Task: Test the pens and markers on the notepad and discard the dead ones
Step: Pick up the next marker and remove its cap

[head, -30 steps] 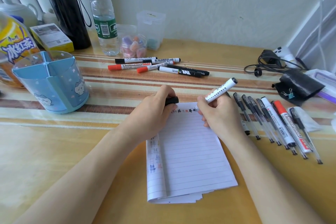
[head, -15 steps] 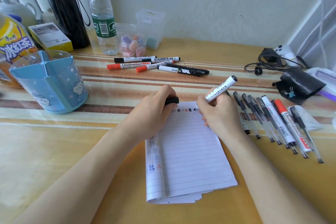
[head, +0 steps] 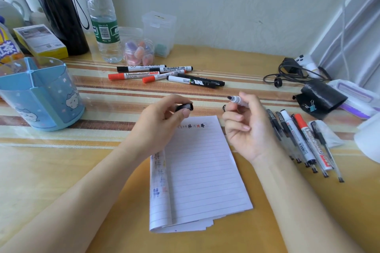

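Our left grip (head: 162, 118) pinches cap (head: 184, 107) | our right grip (head: 246, 129) pinches marker (head: 236, 99), bare tip facing cap, apart | notepad (head: 201, 170) lies below them on counter (head: 61, 170).

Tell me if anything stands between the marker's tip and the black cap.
Nothing visible does. The marker in the right hand points its tip toward the cap in the left hand; only bare table shows between.

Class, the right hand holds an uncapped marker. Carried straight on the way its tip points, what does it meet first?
Probably the black cap pinched in the left hand, though depth is unclear.
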